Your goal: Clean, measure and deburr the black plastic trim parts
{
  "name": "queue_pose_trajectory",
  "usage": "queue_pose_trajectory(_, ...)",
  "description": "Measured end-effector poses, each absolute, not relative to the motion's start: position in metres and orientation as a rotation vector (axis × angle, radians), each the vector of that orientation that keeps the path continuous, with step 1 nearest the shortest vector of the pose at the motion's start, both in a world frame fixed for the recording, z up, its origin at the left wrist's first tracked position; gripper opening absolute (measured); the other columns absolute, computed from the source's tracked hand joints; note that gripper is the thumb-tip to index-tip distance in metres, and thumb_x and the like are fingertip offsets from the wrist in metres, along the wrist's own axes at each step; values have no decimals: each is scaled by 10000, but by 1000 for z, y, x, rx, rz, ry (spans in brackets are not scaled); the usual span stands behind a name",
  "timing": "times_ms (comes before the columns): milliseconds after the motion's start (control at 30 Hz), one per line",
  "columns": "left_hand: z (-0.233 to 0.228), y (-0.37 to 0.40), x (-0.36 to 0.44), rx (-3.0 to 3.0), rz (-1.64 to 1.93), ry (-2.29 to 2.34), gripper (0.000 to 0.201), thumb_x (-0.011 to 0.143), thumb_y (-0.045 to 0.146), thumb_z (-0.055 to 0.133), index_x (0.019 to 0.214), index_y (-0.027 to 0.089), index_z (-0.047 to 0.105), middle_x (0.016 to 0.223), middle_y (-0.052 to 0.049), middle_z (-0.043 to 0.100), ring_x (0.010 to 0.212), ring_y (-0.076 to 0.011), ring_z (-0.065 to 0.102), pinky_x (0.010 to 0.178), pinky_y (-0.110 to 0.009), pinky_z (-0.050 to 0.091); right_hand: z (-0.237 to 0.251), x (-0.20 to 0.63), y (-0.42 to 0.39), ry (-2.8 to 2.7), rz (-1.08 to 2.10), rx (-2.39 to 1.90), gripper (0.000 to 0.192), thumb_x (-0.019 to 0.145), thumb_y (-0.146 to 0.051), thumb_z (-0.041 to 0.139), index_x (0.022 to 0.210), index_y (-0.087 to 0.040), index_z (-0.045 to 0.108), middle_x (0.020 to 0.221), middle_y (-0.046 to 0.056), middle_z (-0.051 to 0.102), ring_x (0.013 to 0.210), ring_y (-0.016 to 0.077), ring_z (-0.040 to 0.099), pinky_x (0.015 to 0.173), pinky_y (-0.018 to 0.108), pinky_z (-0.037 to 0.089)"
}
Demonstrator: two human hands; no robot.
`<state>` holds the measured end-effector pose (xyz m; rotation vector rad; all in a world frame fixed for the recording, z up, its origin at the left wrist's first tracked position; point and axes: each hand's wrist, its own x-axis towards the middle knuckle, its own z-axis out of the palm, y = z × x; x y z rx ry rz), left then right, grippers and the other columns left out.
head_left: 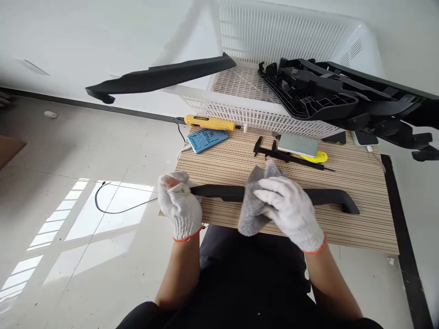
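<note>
Here on the left, your gloved left hand (180, 201) is closed round one end of the black strip (228, 193), the yellow driver (210, 122) lying beyond it to the right. Across to your right hand (291, 208), fingers clamped on the grey cloth (252, 205) draped over the strip's middle, calipers (286, 157) just beyond, and the strip's hooked end sticks out past that hand's right side.

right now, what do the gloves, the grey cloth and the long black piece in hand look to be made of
Gloves: knitted yarn, perhaps cotton, with ribbed cuffs.
Grey cloth: soft, fuzzy fabric, maybe microfibre or terry, judging by its napped surface.
Long black piece: probably moulded plastic, matte, given its even colour and dull sheen.
</note>
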<state>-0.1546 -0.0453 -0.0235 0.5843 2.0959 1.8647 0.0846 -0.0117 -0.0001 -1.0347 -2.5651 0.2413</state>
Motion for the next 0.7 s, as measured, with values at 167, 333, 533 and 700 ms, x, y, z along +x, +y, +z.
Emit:
queue_pose_trajectory(167,-21,-47,-153,568,1765,2087,298,998,475,499,856,218,549,782,5,527,593,-110,470,397,-201,335,3,115,-13,-2550,152,-1151,319,821,-156,850,1118,-266,813,1254,16,797,1185,295,694,1009,500,592)
queue_pose_trajectory(333,-24,-50,-154,810,1631,2131,402,1060,513,403,875,210,592,696,22,482,581,-106,431,531,-221,391,-6,50,-18,-2522,249,-1011,310,919,-343,805,1228,-312,788,1302,-50,784,1165,248,682,1013,439,586)
queue_pose_trajectory(533,-20,-51,-155,896,1585,2133,437,1042,559,455,845,196,598,655,34,449,567,-96,446,527,-214,404,-4,48,-11,-2521,288,-972,310,935,-308,786,1243,-284,784,1316,-17,779,1162,237,684,1017,418,581)
queue_pose_trajectory(700,-20,-51,-156,759,1564,2083,447,1038,608,443,897,212,596,671,29,425,581,-119,462,472,-203,452,4,125,-9,-2529,186,-1193,304,883,-207,805,1180,-272,812,1287,15,792,1192,291,697,1009,510,594)
